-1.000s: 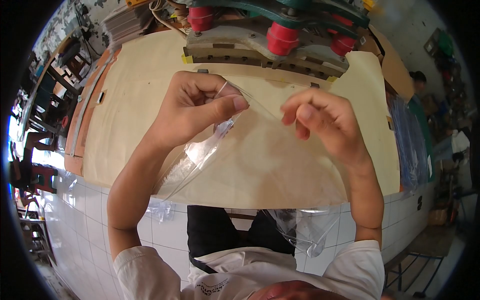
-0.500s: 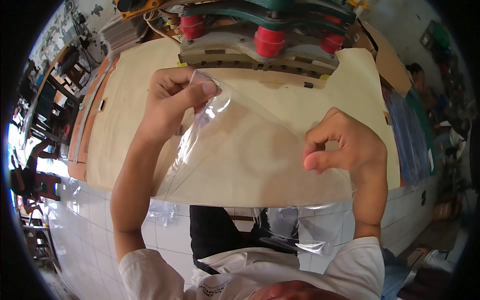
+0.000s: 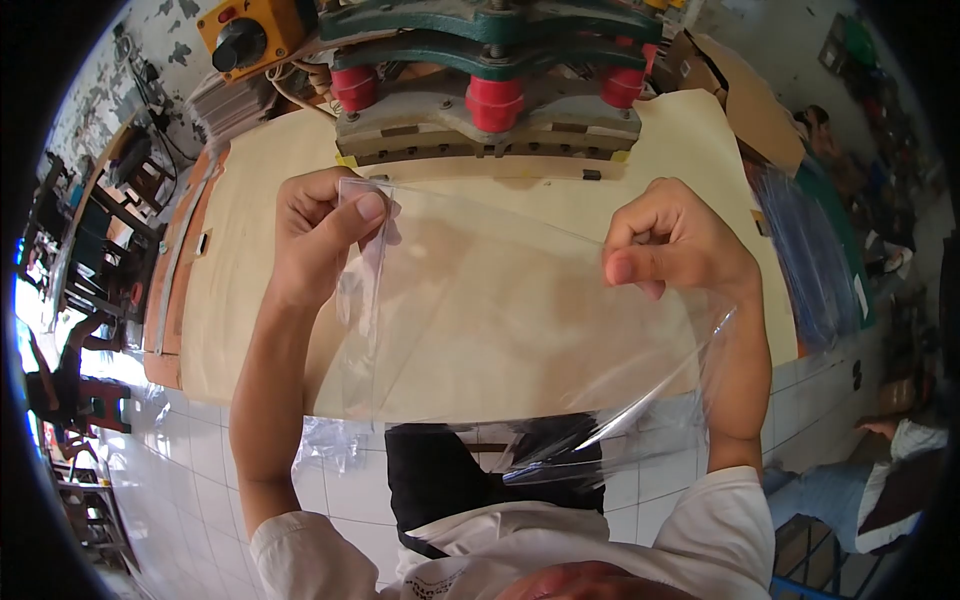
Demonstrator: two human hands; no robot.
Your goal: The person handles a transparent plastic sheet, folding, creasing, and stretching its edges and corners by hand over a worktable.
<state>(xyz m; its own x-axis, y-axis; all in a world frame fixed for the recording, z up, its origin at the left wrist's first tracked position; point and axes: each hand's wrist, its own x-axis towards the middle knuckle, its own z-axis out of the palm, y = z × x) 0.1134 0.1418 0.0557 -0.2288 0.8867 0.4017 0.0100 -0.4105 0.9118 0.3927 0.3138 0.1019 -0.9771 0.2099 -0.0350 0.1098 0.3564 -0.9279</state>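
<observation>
A clear plastic sheet (image 3: pixel 500 310) hangs between my two hands over the paper-covered table, its lower part draping past the front edge. My left hand (image 3: pixel 325 235) pinches its upper left corner between thumb and fingers. At the upper right, the sheet's edge runs into the closed thumb and fingers of my right hand (image 3: pixel 685 245). Light streaks and a fold show along the right side. Beyond the hands stands a green machine (image 3: pixel 490 50) with red cylindrical blocks (image 3: pixel 495 103) above a metal bar.
A pile of clear plastic sheets (image 3: pixel 815 265) lies at the table's right edge. Behind it is an opened cardboard box (image 3: pixel 740 95). A yellow control box (image 3: pixel 250 40) with a black knob sits at the back left. Another person's legs (image 3: pixel 825 500) show at lower right.
My right hand has risen and now grips the sheet's upper right edge. The sheet is spread wider between both hands. The view has shifted, showing more of the machine.
</observation>
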